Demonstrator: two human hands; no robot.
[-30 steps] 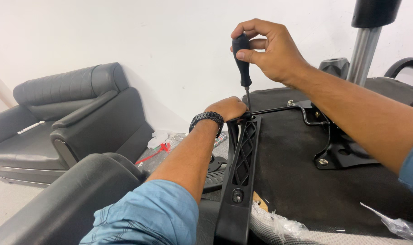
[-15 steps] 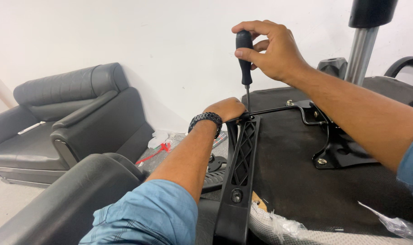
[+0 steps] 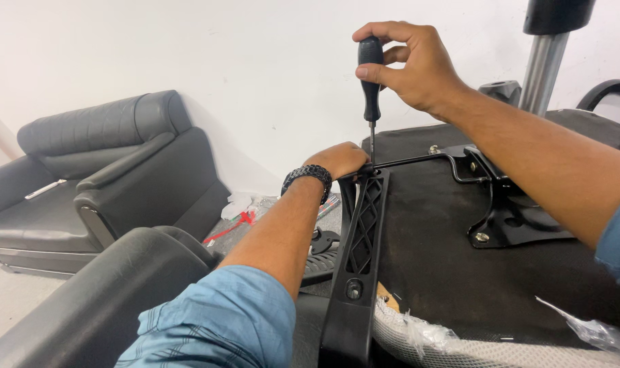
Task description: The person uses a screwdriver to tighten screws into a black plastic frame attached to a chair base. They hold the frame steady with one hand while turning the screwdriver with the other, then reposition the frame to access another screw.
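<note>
Gripping a black-handled screwdriver [image 3: 371, 82], the right hand [image 3: 412, 65] has fingers and thumb pinched round the handle top; tool stands upright, shaft pointing straight down. Tip meets the upper end of a black plastic armrest bracket [image 3: 361, 238] w/ lattice cut-outs, right at the edge of the upturned chair seat [image 3: 446, 272]. Whether the tip sits in a screw head: cannot tell, spot too small.

Left hand [image 3: 337, 160] is curled closed over the bracket's top end, just beside the screwdriver shaft, touching the bracket. Black beaded wristband [image 3: 308, 178] on that wrist; blue sleeve [image 3: 221, 320] on the forearm.

Seat underside faces up, dark fabric. Black metal mechanism plate [image 3: 511, 211] is bolted to it, w/ a thin lever rod [image 3: 419, 160] running from the plate toward the left hand. Chrome gas column [image 3: 541, 68] rises behind the plate. Clear plastic wrap [image 3: 419, 337] and mesh at the seat's near edge.

Bkgd: black leather sofa [image 3: 99, 177] against a white wall, left of frame; a second black padded part [image 3: 112, 293] near the left arm. Scraps of packaging [image 3: 242, 211] on the floor by the sofa.
</note>
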